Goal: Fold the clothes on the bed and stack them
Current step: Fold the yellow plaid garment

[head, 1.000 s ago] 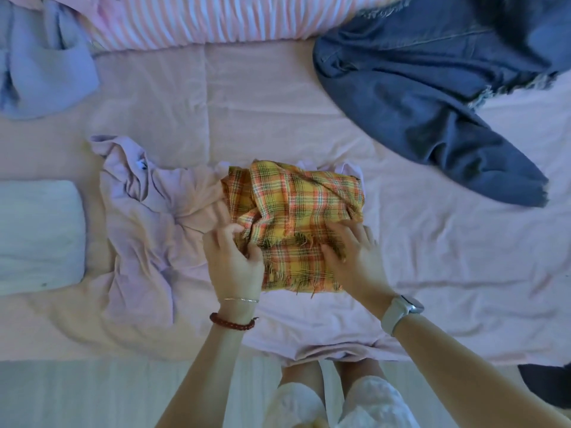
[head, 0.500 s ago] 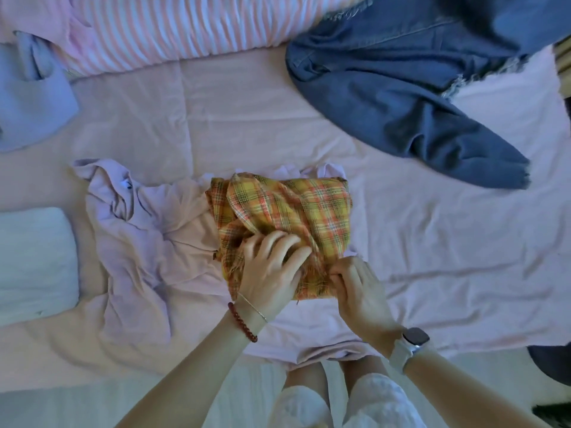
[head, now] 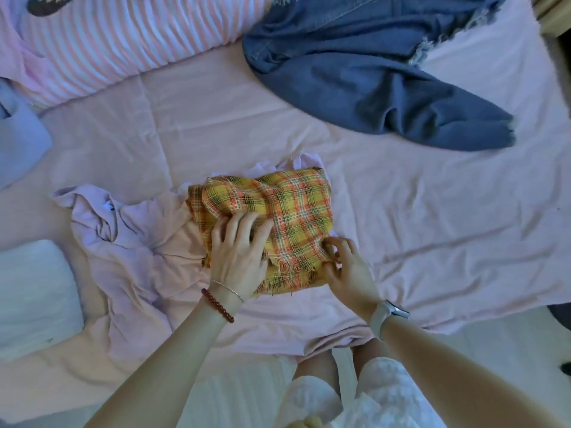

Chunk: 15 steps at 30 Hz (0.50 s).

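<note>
A yellow-and-orange plaid cloth [head: 290, 205] with a frayed near edge lies folded in the middle of the pink bed [head: 432, 236]. It rests partly on a crumpled pale lilac garment [head: 123, 242]. My left hand [head: 238, 251] presses flat on the cloth's left near part, fingers spread. My right hand [head: 343, 267] pinches the cloth's right near corner with curled fingers. Blue denim jeans [head: 370, 72] sprawl unfolded at the far right.
A folded white item [head: 34, 291] sits at the left edge. A light blue garment [head: 18, 140] lies far left, and a pink striped pillow [head: 123, 41] runs along the back. The bed's near edge is at my legs.
The left hand has slid further onto the plaid cloth and flattened. The right hand has shifted to the cloth's right near corner, and the fold now shows the frayed edge.
</note>
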{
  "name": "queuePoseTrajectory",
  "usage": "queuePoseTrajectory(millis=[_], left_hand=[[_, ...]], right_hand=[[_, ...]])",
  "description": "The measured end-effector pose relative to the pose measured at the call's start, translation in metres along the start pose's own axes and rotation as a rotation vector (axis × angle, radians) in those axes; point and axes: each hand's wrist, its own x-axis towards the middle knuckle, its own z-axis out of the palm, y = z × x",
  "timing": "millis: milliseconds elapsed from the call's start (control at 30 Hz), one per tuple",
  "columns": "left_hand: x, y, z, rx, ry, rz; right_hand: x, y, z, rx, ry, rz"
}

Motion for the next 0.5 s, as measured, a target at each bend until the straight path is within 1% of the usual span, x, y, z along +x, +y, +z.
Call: queuePoseTrajectory(millis=[33,133,167,200,267,333,400,467,500], left_hand=[[0.002,-0.005,-0.001,0.024,0.009,-0.055],[0.008,-0.021,0.003,-0.074,-0.039,-0.190],[0.009,-0.024,0.006,-0.094,-0.003,-0.199],[0.011,-0.025,0.005,-0.119,0.021,-0.199],[0.015,-0.027,0.003,-0.163,0.132,-0.192],[0.015,-0.026,-0.006,-0.208,0.259,-0.167],[0.009,-0.025,-0.016,-0.215,0.350,-0.137],[-0.002,-0.022,-0.023,-0.187,0.381,-0.109],[-0.009,-0.021,-0.024,-0.174,0.353,-0.117]], right_hand=[[0.003,0.002,0.000,0.006,0.005,0.000],[0.003,0.004,0.000,-0.020,0.022,0.002],[0.002,0.005,0.000,-0.019,0.047,-0.035],[0.000,0.003,-0.001,-0.015,0.074,-0.084],[-0.003,0.001,-0.004,-0.044,0.137,-0.201],[-0.006,0.001,-0.010,-0.105,0.171,-0.311],[-0.013,0.004,-0.015,-0.195,0.197,-0.419],[-0.017,0.012,-0.015,-0.259,0.175,-0.489],[-0.018,0.016,-0.014,-0.277,0.139,-0.503]])
